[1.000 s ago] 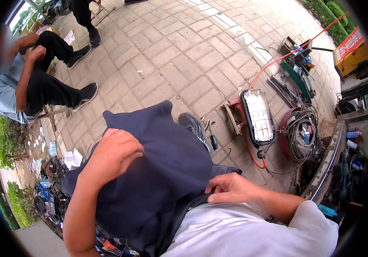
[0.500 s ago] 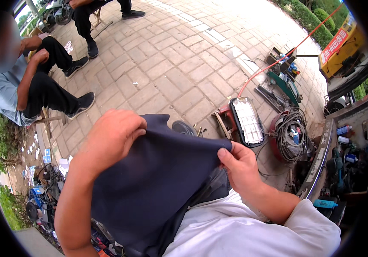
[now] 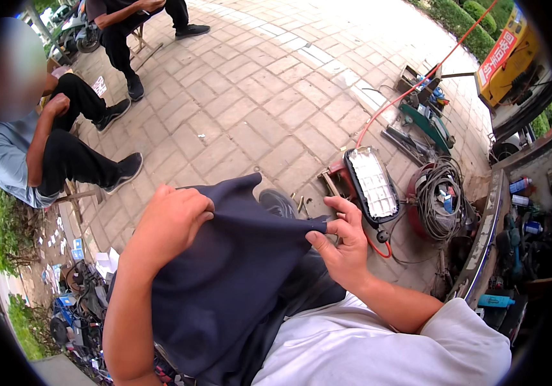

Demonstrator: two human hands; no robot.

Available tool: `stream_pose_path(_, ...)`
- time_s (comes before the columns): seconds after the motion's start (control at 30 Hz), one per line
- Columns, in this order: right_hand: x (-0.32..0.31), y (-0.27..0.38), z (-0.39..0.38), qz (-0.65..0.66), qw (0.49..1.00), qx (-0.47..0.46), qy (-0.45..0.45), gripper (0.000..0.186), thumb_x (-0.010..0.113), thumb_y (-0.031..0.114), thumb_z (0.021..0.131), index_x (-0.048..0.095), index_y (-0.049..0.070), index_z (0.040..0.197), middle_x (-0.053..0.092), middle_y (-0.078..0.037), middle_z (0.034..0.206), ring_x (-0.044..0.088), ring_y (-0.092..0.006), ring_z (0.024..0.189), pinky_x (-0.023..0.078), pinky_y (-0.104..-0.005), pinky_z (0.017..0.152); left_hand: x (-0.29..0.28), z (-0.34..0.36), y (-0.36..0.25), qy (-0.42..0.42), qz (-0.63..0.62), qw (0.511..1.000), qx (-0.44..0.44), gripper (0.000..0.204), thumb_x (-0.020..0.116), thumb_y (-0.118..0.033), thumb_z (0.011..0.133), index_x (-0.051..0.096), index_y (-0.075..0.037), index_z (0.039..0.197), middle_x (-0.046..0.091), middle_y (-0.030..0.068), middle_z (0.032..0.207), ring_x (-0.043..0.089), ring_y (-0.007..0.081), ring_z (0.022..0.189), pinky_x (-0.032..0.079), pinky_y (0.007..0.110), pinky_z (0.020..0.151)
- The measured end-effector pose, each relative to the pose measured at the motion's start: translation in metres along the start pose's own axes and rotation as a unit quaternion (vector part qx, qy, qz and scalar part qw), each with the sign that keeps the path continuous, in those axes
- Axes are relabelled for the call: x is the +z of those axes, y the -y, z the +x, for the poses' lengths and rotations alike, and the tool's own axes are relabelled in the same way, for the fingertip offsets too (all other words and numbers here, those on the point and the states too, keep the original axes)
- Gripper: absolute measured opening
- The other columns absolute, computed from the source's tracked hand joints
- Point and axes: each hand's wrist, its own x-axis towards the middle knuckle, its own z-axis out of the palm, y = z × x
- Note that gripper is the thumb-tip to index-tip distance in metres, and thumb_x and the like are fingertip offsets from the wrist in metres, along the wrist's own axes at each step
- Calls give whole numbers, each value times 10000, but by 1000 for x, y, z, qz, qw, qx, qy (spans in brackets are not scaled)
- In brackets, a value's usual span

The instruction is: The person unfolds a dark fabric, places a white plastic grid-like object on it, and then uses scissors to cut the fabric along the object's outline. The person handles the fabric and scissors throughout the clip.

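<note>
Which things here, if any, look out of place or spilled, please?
Small white and blue papers lie scattered at the left, beside a jumbled heap of cables and parts; they look like litter, strewn in no order. The dark cloth between the hands shows no clear damage.

Bright, diffuse daylight washes the far paving [image 3: 379,45] nearly white, while the dark cloth [image 3: 218,283] shows little detail. Fisheye distortion bows straight lines; corners fall to black. Heavy blur hides the head [image 3: 12,71] of a seated person [image 3: 12,154].
</note>
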Motion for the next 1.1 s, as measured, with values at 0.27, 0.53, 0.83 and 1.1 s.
stream_pose_path(0.27,-3,2,2,114,992,52,31,155,750,37,790,605,-18,777,657,-90,905,587,-147,750,438,-249,613,15,-4,11,-21,-99,995,-22,92,689,-89,804,643,-69,881,611,48,805,578,233,832,390,345,847)
stream_pose_path(0.53,-2,-14,-18,161,984,77,15,119,734,19,797,617,-3,786,657,-61,924,343,-26,531,266,-199,454,17,-4,20,17,-122,992,-26,218,752,-116,747,675,-67,945,624,35,862,568,213,923,357,346,926)
stream_pose_path(0.83,-4,-17,-18,149,988,38,20,222,748,19,778,532,9,725,665,-92,909,383,-39,540,288,-199,455,9,-6,43,44,-153,985,-67,362,806,-125,680,668,-67,1009,625,37,947,561,221,976,392,339,912)
stream_pose_path(1.1,-9,-17,-22,140,988,52,34,323,753,-9,757,438,22,689,661,-135,887,658,-221,815,464,-274,612,1,-25,65,40,-251,941,-224,977,879,-135,597,374,-80,1432,617,37,1129,512,141,922,410,258,851)
